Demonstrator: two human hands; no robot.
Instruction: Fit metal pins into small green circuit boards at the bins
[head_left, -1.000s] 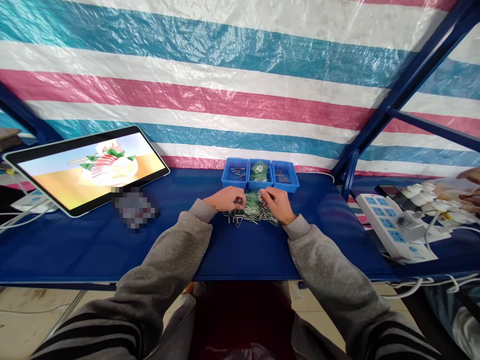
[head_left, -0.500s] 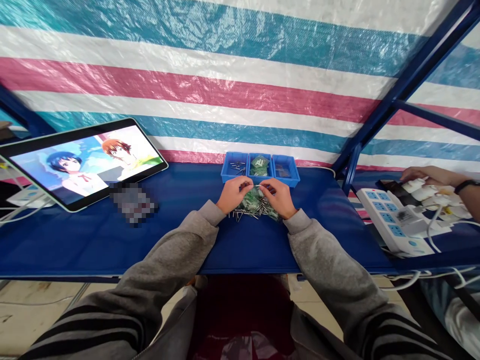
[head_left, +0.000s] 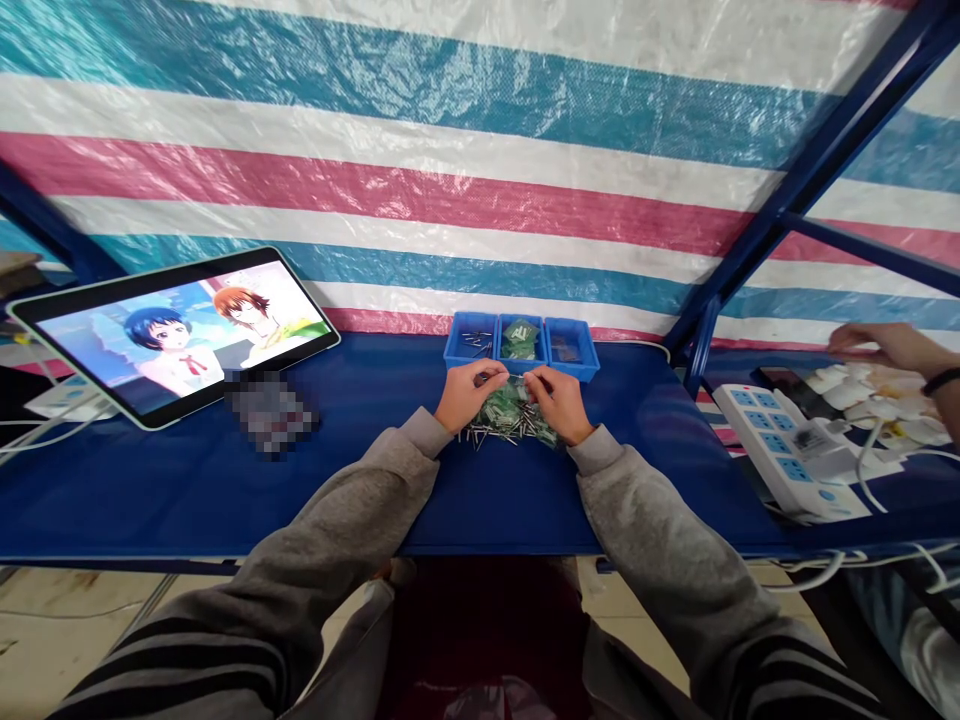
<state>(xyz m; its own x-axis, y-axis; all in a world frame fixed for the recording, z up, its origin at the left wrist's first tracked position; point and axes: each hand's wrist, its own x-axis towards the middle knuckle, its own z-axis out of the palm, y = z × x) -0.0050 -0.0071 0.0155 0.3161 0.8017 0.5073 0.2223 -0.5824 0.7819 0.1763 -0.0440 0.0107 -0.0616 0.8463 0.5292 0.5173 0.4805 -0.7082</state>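
Note:
My left hand (head_left: pixel 466 393) and my right hand (head_left: pixel 561 401) are both closed in a fingertip pinch, facing each other with a small gap between. A slim, pale metal pin (head_left: pixel 516 376) spans that gap, its ends at my two sets of fingertips; its exact kind is too small to make out. Below them lies a heap of loose metal pins (head_left: pixel 487 434) mixed with green plastic packets (head_left: pixel 504 408). Just beyond my hands stand three joined blue bins (head_left: pixel 471 361). Metal pins lie in the left one, green packets in the middle, small brownish pieces in the right.
A tablet (head_left: pixel 180 335) leans at the left of the blue table (head_left: pixel 337 400), with a blurred-out item (head_left: pixel 274 412) beside it. At the right are a white power strip (head_left: pixel 780 450), white plugs and cables, and another person's hand (head_left: pixel 885 345). A striped tarp (head_left: pixel 480 190) hangs behind.
The whole view has shifted slightly. My fingertips are a little farther apart, with the pin still between them. The other person's hand has lifted a little off the white plugs.

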